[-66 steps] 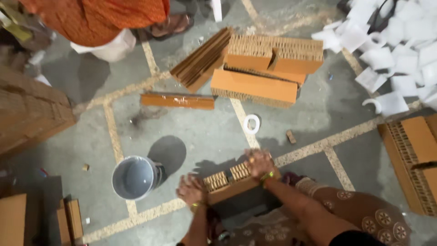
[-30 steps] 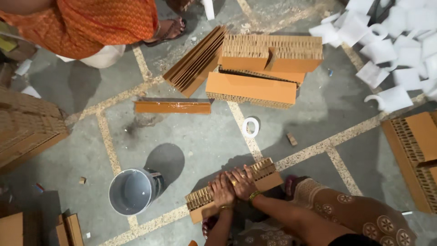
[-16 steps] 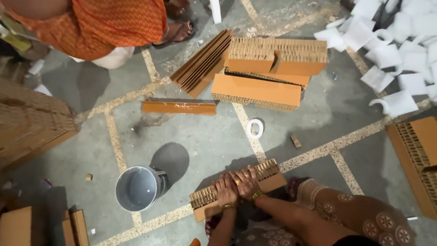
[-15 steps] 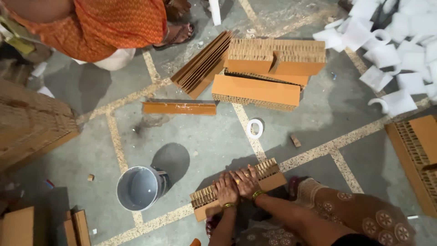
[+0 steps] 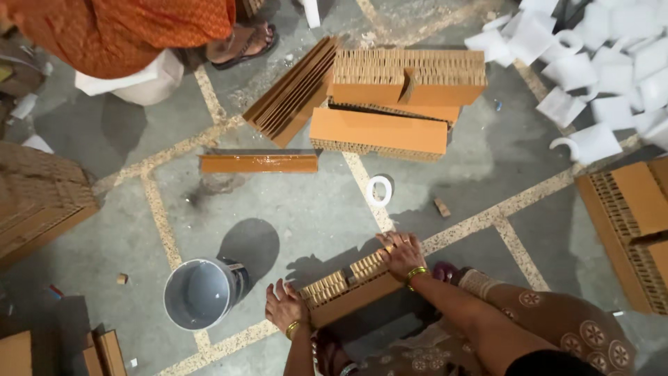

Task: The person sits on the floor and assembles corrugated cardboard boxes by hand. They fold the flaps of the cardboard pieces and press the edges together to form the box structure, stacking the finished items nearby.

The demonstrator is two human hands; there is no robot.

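Note:
A brown honeycomb cardboard block (image 5: 348, 287) stands on edge on the floor just in front of me, its ribbed top face up. My left hand (image 5: 285, 306) presses against its left end with fingers spread. At the block's right end, my right hand (image 5: 402, 252) rests on the top, fingers curled over the edge. Both wrists wear gold bangles.
A grey bucket (image 5: 200, 293) stands left of the block. A white tape roll (image 5: 379, 191) lies on the floor ahead. Further off are stacked honeycomb blocks (image 5: 390, 97), a thin orange strip (image 5: 259, 163) and white curled paper sheets (image 5: 598, 63). Another person in orange (image 5: 132, 31) sits top left.
My two hands were together at the middle of the block's top; they have spread apart to its two ends. The view has shifted slightly.

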